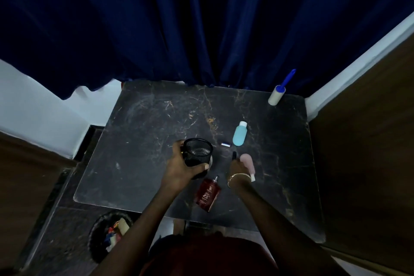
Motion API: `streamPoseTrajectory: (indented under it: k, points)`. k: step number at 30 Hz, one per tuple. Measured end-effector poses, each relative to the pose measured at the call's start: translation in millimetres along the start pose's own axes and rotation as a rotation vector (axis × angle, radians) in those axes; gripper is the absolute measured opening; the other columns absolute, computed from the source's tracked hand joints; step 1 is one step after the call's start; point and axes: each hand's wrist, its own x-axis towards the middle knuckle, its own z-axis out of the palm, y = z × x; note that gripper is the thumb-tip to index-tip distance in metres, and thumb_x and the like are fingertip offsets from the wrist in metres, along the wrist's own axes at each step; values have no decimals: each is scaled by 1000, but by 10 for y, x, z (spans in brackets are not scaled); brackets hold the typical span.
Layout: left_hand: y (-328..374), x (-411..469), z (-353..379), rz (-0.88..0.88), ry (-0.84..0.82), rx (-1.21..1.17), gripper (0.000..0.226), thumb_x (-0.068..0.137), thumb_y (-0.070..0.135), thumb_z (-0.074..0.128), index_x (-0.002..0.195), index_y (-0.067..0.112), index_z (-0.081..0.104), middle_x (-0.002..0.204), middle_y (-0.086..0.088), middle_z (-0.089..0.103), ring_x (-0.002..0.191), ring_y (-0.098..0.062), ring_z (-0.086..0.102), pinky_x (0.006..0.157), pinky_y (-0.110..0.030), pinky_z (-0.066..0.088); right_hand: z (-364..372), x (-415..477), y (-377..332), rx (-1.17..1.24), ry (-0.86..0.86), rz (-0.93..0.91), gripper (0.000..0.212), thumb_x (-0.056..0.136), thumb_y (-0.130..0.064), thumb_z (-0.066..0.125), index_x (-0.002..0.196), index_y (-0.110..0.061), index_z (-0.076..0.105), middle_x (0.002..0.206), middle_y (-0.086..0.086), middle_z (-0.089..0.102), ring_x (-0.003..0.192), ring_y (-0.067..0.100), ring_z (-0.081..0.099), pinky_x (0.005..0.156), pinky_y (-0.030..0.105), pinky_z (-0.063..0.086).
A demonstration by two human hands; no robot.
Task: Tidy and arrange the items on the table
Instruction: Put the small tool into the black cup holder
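My left hand (182, 167) grips a black mesh cup (198, 152) and holds it tilted above the dark marble table (139, 132). My right hand (237, 167) holds a small dark stick-like object (234, 155) that points up from its fingers. A pale pink bottle (248, 162) lies just right of that hand. A light blue bottle (240, 134) with a white cap lies further back, with a small battery (225, 144) beside it. A dark red perfume bottle (207, 194) lies near the front edge, between my forearms.
A lint roller (279, 92) with a blue handle lies at the back right corner. A dark blue curtain (201, 24) hangs behind the table. On the floor at the left stands a black waste bin (98, 235) holding scraps. Brown wooden panels flank both sides.
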Motion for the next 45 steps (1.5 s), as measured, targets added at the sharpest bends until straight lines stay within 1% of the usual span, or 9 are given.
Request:
streamPoseTrajectory:
  k: [5,8,10,13,16,18,24,31,45]
  points:
    - [-73,-8,-160,-18,-4,19,96,51,51,94,127,49,37,119,19,67,109,-5,67,92,-41,62,121,-102,-126,-60,104,-38,34,105,-5,35,136,-1,47,132,14,61,122,29,61,95,39,54]
    - [-125,-4,-243,-14,-15,32,99,50,52,95,130,44,37,125,11,66,113,-15,67,94,-48,61,155,-56,-105,94,74,9,35,104,-6,38,137,2,46,138,19,55,127,31,56,86,8,50]
    - [-150,5,-293,-8,-37,42,100,51,52,94,131,44,36,125,12,65,114,-15,66,95,-47,60,110,-100,-95,-5,61,-19,37,104,-8,42,138,3,46,139,21,53,128,31,54,65,-5,40]
    - [-202,30,-391,2,-51,57,99,52,53,93,132,43,36,123,15,65,112,-12,67,93,-37,60,-54,-168,-92,95,131,25,13,94,-16,58,103,-8,64,98,14,70,100,31,68,72,24,53]
    - [-249,29,-464,25,-48,67,95,54,50,94,129,47,35,116,26,61,105,3,63,78,-8,50,-285,-235,-169,248,146,-19,19,82,-19,69,69,-16,57,66,4,66,80,30,71,56,21,43]
    - [-257,32,-477,35,-86,77,96,57,46,95,132,45,34,122,19,61,109,-2,63,83,-15,52,-435,-325,-276,464,173,-93,24,78,-11,75,63,-20,59,62,0,68,75,31,73,55,20,52]
    - [-188,76,-462,130,-139,107,102,56,51,92,139,44,33,132,17,59,119,-11,61,94,-34,57,-654,-600,-764,992,-1,-394,15,86,2,68,90,-11,62,85,15,76,73,25,76,57,26,58]
    - [-139,148,-625,209,-158,46,96,62,45,93,136,53,32,130,33,54,120,12,55,85,-7,48,-433,-627,-1193,706,-108,-403,7,87,-7,71,88,-12,66,79,20,74,73,28,75,67,41,61]
    - [-292,257,-1118,231,-82,-8,91,62,43,92,128,59,32,128,33,57,120,10,58,87,-5,49,-101,-584,-1761,639,-124,-491,34,84,-9,76,114,-9,60,95,9,65,65,20,67,53,30,55]
